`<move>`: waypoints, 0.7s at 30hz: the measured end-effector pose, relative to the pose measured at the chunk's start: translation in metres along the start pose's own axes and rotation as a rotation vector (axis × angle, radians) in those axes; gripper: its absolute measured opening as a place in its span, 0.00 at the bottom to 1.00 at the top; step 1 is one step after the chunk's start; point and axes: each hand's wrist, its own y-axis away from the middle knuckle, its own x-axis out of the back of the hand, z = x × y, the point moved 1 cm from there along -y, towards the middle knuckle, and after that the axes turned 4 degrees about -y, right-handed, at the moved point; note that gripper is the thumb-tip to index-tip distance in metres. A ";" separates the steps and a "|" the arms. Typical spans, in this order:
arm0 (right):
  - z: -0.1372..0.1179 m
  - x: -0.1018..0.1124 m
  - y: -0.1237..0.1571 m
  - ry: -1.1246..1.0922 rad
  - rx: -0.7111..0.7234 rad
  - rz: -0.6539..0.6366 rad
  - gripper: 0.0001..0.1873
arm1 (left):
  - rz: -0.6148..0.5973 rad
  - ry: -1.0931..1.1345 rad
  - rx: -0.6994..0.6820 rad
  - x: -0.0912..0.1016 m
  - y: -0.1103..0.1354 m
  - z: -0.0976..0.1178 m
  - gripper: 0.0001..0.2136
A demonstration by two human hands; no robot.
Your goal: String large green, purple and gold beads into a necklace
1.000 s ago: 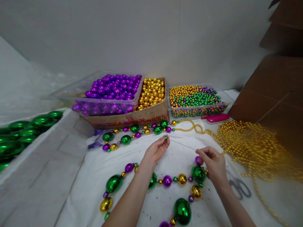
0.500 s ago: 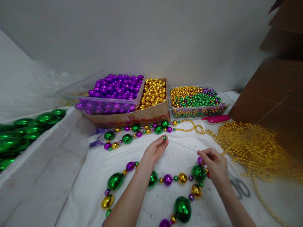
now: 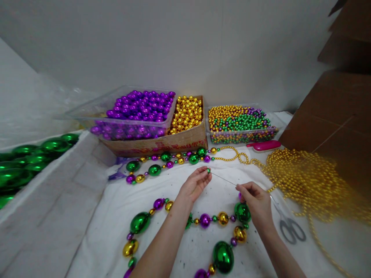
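Observation:
Between its fingertips my left hand (image 3: 194, 186) pinches a small green bead (image 3: 208, 170). A thin string (image 3: 224, 179) runs from that bead to my right hand (image 3: 255, 200), whose thumb and finger are closed on it. Below my hands a garland (image 3: 205, 220) of large green, purple and gold beads lies in a loop on the white cloth (image 3: 116, 208). A purple bead and a big green bead (image 3: 242, 212) of the garland are close by my right fingers. My left forearm hides part of the garland.
Behind stand a clear tub of purple beads (image 3: 142, 106), a cardboard box of gold beads (image 3: 187, 116) and a tub of small mixed beads (image 3: 240, 119). Scissors (image 3: 291, 227) and piled gold bead strands (image 3: 307, 185) lie right. Large green ornaments (image 3: 34, 158) fill a left bin.
My left hand with the green bead has moved slightly right. My right hand has shifted left, so the string span between them is shorter and more of the scissors shows.

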 end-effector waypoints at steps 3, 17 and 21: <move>0.004 -0.010 -0.003 -0.043 -0.030 -0.005 0.15 | -0.058 -0.041 0.003 -0.011 0.005 -0.008 0.07; 0.018 -0.023 -0.055 -0.005 -0.120 -0.341 0.17 | -0.046 -0.621 -0.238 -0.022 -0.005 0.009 0.18; 0.020 -0.022 -0.061 0.144 -0.004 -0.356 0.12 | -0.060 -0.602 -0.226 -0.027 -0.012 0.007 0.18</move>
